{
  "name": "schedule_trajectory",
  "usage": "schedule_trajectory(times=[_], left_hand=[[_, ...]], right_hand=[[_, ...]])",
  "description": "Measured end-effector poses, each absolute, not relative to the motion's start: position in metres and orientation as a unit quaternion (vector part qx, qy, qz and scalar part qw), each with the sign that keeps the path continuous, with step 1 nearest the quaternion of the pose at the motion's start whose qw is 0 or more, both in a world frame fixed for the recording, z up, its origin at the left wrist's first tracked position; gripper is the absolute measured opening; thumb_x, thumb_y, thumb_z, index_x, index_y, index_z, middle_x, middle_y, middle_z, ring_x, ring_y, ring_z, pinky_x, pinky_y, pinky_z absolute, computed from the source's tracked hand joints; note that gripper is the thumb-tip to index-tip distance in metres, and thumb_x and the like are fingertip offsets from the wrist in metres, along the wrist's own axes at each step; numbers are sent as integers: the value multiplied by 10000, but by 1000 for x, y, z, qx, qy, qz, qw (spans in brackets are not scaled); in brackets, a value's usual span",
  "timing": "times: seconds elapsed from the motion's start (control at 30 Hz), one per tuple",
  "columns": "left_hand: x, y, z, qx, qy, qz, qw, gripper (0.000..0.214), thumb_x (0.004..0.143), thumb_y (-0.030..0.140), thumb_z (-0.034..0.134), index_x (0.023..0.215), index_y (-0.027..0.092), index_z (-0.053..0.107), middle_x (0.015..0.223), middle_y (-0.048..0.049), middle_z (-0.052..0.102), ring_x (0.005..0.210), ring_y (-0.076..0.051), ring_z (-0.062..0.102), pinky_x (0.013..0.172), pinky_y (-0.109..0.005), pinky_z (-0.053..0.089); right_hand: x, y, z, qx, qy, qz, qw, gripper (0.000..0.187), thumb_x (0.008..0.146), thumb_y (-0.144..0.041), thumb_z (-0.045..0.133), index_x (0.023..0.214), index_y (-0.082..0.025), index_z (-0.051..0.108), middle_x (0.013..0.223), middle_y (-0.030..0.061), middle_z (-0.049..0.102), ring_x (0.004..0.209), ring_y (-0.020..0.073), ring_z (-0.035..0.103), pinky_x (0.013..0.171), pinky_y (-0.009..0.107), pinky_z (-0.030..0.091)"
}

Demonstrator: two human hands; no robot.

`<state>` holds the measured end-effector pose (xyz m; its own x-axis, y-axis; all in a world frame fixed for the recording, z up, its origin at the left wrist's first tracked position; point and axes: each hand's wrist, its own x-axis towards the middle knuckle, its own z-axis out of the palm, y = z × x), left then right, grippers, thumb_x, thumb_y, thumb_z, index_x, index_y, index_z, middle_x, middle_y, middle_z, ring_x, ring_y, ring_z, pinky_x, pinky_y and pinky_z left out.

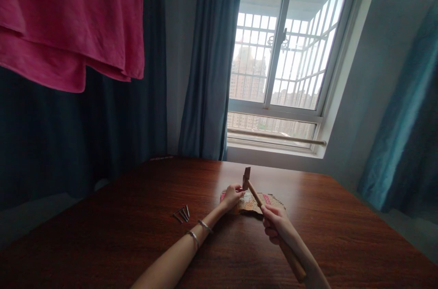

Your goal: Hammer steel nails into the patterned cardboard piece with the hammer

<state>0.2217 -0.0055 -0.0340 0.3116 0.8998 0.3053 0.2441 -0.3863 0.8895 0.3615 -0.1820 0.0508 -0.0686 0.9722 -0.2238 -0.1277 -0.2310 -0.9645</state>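
Observation:
My right hand (275,224) is closed round the wooden handle of a small hammer (247,178). The hammer's head stands raised just above a flat patterned board (251,203) that lies on the wooden table (137,234). My left hand (233,195) rests on the left end of that board with its fingers pinched together right under the hammer head. What they pinch is too small to make out. Two bracelets circle my left wrist. A few loose nails (182,214) lie on the table to the left of my left forearm.
A window (280,61) with a barred grille fills the wall beyond the table's far edge, with blue curtains (208,61) on both sides. A pink cloth (71,20) hangs at the upper left. The table's right edge slopes away near the right curtain.

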Motion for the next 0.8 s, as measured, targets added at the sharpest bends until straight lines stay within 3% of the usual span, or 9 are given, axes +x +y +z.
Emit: schedule_trajectory(times=[0.3, 0.8], left_hand=[[222, 1, -41, 719, 387, 437, 377, 186, 668, 286, 566, 746, 128, 626, 744, -47, 663, 734, -163, 602, 661, -230, 437], [223, 0, -39, 711, 385, 432, 400, 188, 656, 290, 585, 735, 126, 633, 755, -48, 669, 728, -157, 599, 647, -221, 431]], right_hand=[[357, -181, 50, -508, -409, 585, 482, 465, 584, -598, 622, 756, -216, 419, 481, -104, 417, 265, 5, 280, 252, 125, 157], [360, -182, 50, -500, -410, 589, 485, 441, 608, -556, 629, 809, -201, 460, 477, -108, 409, 267, -8, 269, 271, 128, 148]])
